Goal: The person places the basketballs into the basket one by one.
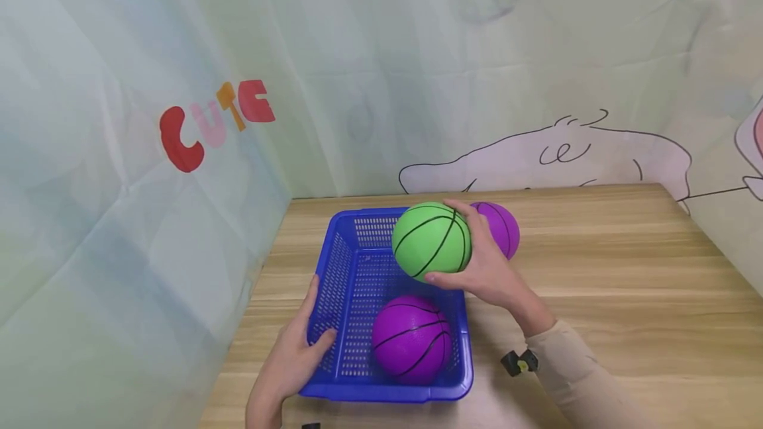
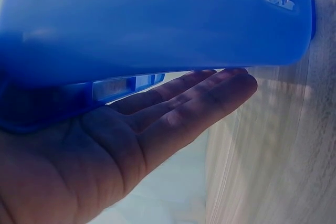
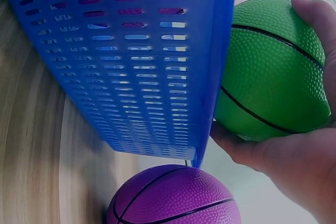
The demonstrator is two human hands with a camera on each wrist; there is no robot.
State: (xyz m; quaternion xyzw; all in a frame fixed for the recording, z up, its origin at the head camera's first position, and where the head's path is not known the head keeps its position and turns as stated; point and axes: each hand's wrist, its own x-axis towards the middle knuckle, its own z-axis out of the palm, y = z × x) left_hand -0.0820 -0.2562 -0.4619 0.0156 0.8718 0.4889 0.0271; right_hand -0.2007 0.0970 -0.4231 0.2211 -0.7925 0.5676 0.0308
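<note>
My right hand [image 1: 491, 270] grips a green ball [image 1: 430, 241] with black basketball lines, its thumb and fingers spread around the right side. The ball is over the right rim of a blue plastic basket [image 1: 357, 390] with slotted walls. At the basket's left side, my left hand [image 1: 293, 349] holds the rim, thumb over the inside and fingers along the outside. The left wrist view shows those fingers [image 2: 194, 106] stretched out beside the basket wall. Inside the basket, a purple ball [image 1: 412, 339] sits in the near right corner.
Another purple ball [image 1: 503, 227] rests on the wooden table [image 1: 626, 296] just right of the basket, partly hidden behind my right hand. Cloth backdrops [image 1: 334, 85] with printed letters and drawings hang along the left and far table edges.
</note>
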